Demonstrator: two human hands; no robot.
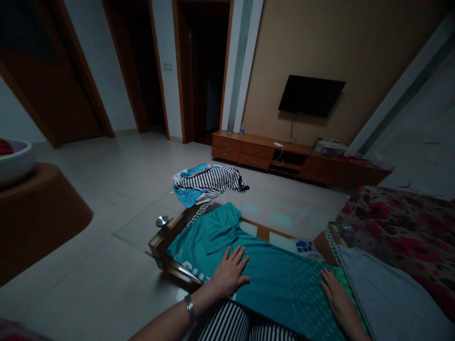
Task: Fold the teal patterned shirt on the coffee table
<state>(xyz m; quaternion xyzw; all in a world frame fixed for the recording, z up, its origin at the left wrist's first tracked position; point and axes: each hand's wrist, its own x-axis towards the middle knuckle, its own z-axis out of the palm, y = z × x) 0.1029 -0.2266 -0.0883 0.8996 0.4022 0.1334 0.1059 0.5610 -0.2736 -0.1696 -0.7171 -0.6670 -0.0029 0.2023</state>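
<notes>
A teal T-shirt (270, 265) with white lettering and a green dotted pattern lies spread over a low glass-topped table (156, 246). Its sleeve points away from me, and the cloth is folded lengthwise or laid on its side. Flat on the middle of the shirt rests my left hand (231, 271), fingers stretched, with a silver bracelet at the wrist. My right hand (336, 293) lies with extended fingers on the green dotted end. Neither hand grips the cloth. Grey cloth (387, 289) is draped just right of my right hand.
Striped and blue clothes (213, 182) are heaped beyond the table. A flowered cover (398, 222) is at the right, and a brown stand (42, 218) with a white bowl (16, 163) at the left. A wooden TV cabinet (256, 154) lines the far wall beneath a television (311, 94).
</notes>
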